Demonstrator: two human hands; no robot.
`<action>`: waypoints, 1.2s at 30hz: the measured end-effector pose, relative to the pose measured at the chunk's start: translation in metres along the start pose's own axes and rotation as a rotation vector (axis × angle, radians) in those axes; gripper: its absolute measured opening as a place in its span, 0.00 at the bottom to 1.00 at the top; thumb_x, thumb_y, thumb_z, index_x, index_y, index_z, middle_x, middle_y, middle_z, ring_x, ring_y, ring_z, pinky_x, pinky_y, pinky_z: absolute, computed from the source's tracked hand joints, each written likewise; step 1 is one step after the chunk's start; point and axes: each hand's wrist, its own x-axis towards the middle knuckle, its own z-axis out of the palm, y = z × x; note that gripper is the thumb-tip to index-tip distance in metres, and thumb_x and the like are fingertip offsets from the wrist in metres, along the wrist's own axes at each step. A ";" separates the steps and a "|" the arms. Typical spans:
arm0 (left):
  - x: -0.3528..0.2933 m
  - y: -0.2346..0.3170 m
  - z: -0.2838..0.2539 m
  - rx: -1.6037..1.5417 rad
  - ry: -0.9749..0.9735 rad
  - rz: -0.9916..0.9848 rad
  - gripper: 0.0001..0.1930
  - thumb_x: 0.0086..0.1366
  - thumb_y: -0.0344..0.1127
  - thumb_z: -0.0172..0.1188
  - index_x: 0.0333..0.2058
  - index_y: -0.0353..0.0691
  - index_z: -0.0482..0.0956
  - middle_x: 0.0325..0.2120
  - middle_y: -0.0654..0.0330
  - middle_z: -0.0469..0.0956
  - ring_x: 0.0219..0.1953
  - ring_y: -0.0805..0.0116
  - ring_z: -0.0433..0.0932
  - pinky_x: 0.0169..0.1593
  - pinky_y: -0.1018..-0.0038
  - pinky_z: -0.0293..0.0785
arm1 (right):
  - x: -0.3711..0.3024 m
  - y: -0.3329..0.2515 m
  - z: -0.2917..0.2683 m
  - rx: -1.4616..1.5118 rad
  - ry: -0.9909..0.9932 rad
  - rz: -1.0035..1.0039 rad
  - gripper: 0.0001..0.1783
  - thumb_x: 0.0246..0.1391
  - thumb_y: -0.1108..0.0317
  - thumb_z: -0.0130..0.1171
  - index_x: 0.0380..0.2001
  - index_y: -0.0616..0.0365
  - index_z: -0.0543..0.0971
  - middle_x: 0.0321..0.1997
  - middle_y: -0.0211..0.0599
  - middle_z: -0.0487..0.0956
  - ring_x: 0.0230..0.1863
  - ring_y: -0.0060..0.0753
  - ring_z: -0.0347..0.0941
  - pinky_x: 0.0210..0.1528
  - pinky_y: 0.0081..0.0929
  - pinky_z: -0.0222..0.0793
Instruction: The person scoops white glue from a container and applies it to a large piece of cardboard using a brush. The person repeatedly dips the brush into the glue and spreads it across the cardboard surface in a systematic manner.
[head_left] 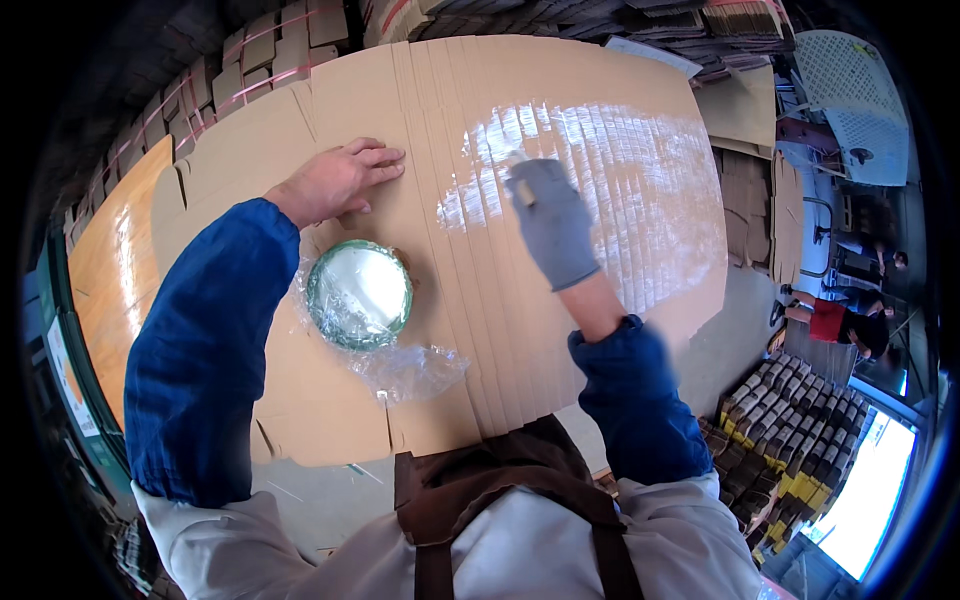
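Observation:
Fanned-out cardboard sheets [480, 330] lie overlapping before me, their stepped edges running away from my body. Wet white glue [640, 200] is smeared over their right part. My right hand [555, 220], in a grey glove, is closed on a brush [527, 192]. Only a bit of its pale handle shows clearly; its tip is blurred against the glue. Bare and with fingers stretched out, my left hand [340, 180] rests on the cardboard left of the stepped edges. Just below it stands a round green tub [345, 342] of white glue, wrapped in clear plastic film [415, 372].
A shiny wooden board [122, 260] borders the cardboard at left. Strapped cardboard stacks [265, 50] stand behind. At right are a white perforated plastic basket [850, 75], bundled stacked pieces [790, 420] on the floor, and a person in red shorts [828, 320] farther off.

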 end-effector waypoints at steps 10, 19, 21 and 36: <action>0.003 0.005 -0.004 0.021 -0.017 -0.026 0.40 0.49 0.33 0.70 0.63 0.45 0.66 0.65 0.66 0.62 0.65 0.61 0.60 0.69 0.71 0.60 | 0.013 -0.008 0.026 -0.005 -0.074 -0.255 0.13 0.50 0.80 0.51 0.39 0.56 0.78 0.43 0.41 0.77 0.44 0.45 0.77 0.42 0.37 0.75; 0.001 0.005 -0.006 0.063 -0.006 0.003 0.38 0.51 0.36 0.70 0.63 0.44 0.67 0.65 0.65 0.63 0.65 0.61 0.60 0.69 0.71 0.59 | 0.042 0.026 0.024 0.030 -0.051 -0.093 0.08 0.52 0.71 0.59 0.37 0.51 0.78 0.44 0.38 0.76 0.41 0.50 0.76 0.41 0.42 0.74; 0.001 0.005 -0.005 0.075 0.007 -0.003 0.38 0.51 0.36 0.70 0.62 0.44 0.67 0.65 0.65 0.62 0.65 0.61 0.59 0.69 0.71 0.59 | 0.050 0.056 0.013 -0.122 -0.038 0.037 0.07 0.52 0.71 0.59 0.37 0.51 0.78 0.44 0.39 0.76 0.41 0.50 0.76 0.42 0.41 0.74; 0.005 0.019 -0.018 -0.019 -0.016 -0.045 0.37 0.50 0.32 0.69 0.61 0.40 0.68 0.64 0.63 0.64 0.65 0.60 0.60 0.67 0.71 0.61 | 0.075 0.115 -0.020 0.085 0.058 0.127 0.06 0.52 0.70 0.60 0.34 0.55 0.80 0.41 0.43 0.78 0.40 0.50 0.77 0.43 0.39 0.73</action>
